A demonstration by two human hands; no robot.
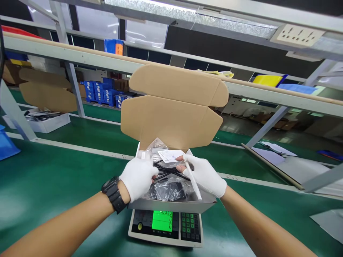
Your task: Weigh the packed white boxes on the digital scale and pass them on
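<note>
An open cardboard box, white outside and brown inside (171,206), sits on a digital scale (166,228) with a lit green display. Inside are a coiled black cable (167,170), a black item in clear plastic (168,191) and white paper slips (169,155). My left hand (139,177), in a white glove with bare fingertips, is curled at the box's left side beside the cable; what it pinches is hidden. My right hand (205,175), gloved likewise, grips a slim white pen-like stick (193,182) slanting over the box, its forefinger near the slips' right edge.
Another open box (50,122) with cables stands at the far left, near a blue bin (6,144). Metal frame posts (75,89) and a shelf rail (88,57) cross behind. White sheets (284,162) lie at right on the green surface (80,167).
</note>
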